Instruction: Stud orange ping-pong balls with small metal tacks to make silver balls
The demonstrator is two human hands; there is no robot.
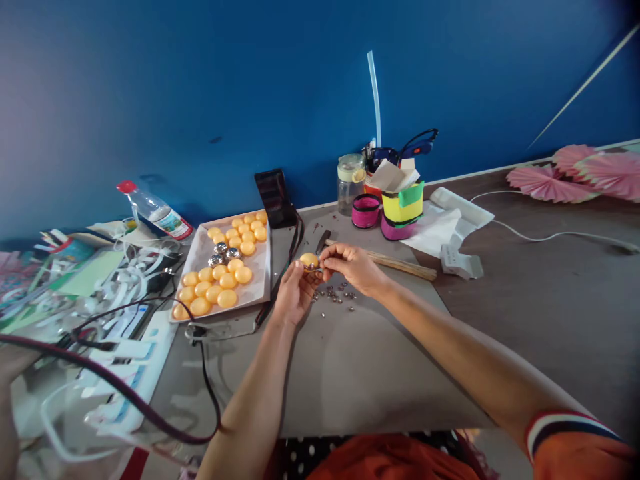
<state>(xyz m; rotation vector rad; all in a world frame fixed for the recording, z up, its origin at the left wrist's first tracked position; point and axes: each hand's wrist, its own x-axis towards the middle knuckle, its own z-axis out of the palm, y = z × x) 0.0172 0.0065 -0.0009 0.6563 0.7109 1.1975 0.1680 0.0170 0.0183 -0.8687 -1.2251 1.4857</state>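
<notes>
My left hand (pixel 297 293) is closed around a shiny yellow-orange dome-shaped piece (pixel 309 259), thumb at its side. My right hand (pixel 353 268) is pinched at the right edge of the same piece; what sits between its fingertips is too small to name. Small shiny metal bits (pixel 343 293) lie scattered on the grey mat just below both hands. To the left, a shallow white box (pixel 261 267) holds several similar yellow pieces (pixel 227 298) and 3 silver ones (pixel 233 253). Behind my right hand lies a hammer with a wooden handle (pixel 400 263).
A phone (pixel 276 197) leans on the blue wall. Nearby are a glass jar (pixel 351 187), a pink tape roll (pixel 366 212) and a yellow container (pixel 403 205). Cables and a power strip (pixel 150 367) crowd the left. A small white carton (pixel 461 262) stands right.
</notes>
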